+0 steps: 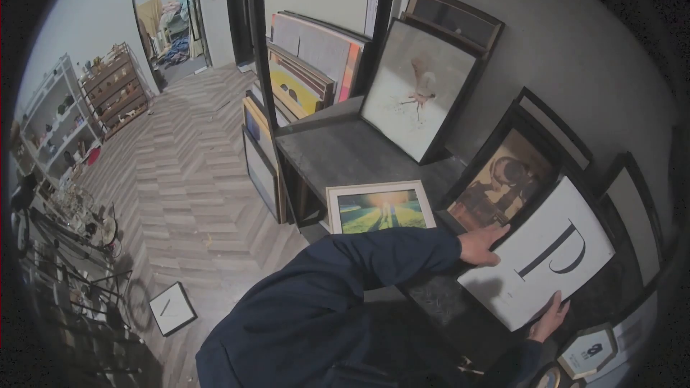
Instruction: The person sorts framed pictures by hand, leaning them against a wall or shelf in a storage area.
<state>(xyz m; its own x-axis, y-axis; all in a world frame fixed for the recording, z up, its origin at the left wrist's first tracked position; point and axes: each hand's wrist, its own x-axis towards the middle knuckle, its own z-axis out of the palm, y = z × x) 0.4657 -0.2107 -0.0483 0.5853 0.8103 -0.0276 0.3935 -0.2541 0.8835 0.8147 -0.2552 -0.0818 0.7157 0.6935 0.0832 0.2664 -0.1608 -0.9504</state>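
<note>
A white picture [530,273] with a large black letter P leans tilted over the dark shelf, between my two hands. My left hand [483,246] grips its left edge, with the fingertips partly hidden at the border. Near the lower right edge, my right hand [549,320] holds the same picture, fingers against its side. Behind it stands a dark-framed picture [503,176] in brown tones. A white-framed landscape [384,208] with green grass and a low sun lies beyond my left sleeve, which covers its lower part.
A large framed bird picture [420,90] leans against the wall on the dark shelf [338,147]. Several frames [316,57] are stacked behind a black post. A small white frame [172,309] lies on the wood floor. An octagonal frame [589,350] is at lower right.
</note>
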